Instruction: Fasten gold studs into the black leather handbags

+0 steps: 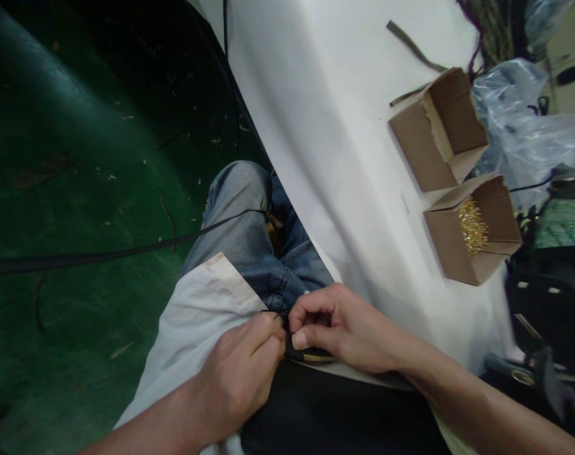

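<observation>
My left hand (242,366) is closed, its fingers pinching the edge of a black zippered piece (294,354) over my lap. Thumb and forefinger of my right hand (344,325) are also closed on that piece, right beside the left fingertips. A short run of gold zipper (317,358) shows below my right hand. Whatever small part may lie between the fingertips is hidden. Black material (335,411) spreads over my lap below both hands, and pale cloth (187,328) lies to the left.
A white-covered table (358,158) runs along the right. On it stand an open cardboard box (420,142) and another box (451,253) with small gold pieces. Clear plastic (519,120) and black bags (548,309) lie farther right. A dark strap (102,258) crosses above the green floor (79,189).
</observation>
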`<state>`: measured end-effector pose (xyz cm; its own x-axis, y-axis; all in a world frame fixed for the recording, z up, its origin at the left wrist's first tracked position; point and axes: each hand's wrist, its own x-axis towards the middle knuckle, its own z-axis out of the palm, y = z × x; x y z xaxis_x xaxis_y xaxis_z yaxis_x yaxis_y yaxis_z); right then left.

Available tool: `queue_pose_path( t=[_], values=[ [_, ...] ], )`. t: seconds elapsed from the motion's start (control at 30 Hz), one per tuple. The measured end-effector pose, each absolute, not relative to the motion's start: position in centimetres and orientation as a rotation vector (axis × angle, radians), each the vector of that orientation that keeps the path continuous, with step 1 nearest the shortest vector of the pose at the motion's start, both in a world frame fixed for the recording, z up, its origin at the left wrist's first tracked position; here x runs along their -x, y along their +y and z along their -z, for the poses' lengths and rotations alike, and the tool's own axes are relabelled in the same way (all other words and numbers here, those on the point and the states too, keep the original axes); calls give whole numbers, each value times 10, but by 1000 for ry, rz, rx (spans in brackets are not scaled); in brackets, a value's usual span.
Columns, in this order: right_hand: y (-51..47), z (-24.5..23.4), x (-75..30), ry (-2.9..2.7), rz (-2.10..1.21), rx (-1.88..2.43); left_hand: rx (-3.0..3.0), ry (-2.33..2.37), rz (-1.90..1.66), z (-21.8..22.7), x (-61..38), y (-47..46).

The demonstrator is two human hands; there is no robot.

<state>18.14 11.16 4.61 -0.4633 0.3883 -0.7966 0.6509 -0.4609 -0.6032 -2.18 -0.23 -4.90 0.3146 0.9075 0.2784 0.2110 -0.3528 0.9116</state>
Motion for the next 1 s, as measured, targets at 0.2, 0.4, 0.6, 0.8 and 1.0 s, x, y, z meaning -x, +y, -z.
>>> queue_pose_path(
  t=[0.2, 0.4, 0.6, 0.8, 1.0],
  values=[
    [118, -46, -176, 1351, 1986, -1493, -1847, 921, -1106, 47, 22, 5],
    [126, -46, -167, 1356, 1839, -1503, -1857, 858, -1112, 54, 23, 5],
    [125, -45, -163, 1325, 1761, -1637, -1887, 907, -1137, 62, 24, 1],
    [124, -39, -171, 1266, 1758, -1640, -1847, 888, -1071, 69, 27, -3],
    [121, -34, -178, 1154, 1925, -1688, -1981, 970, -986, 66, 27, -4]
  ],
)
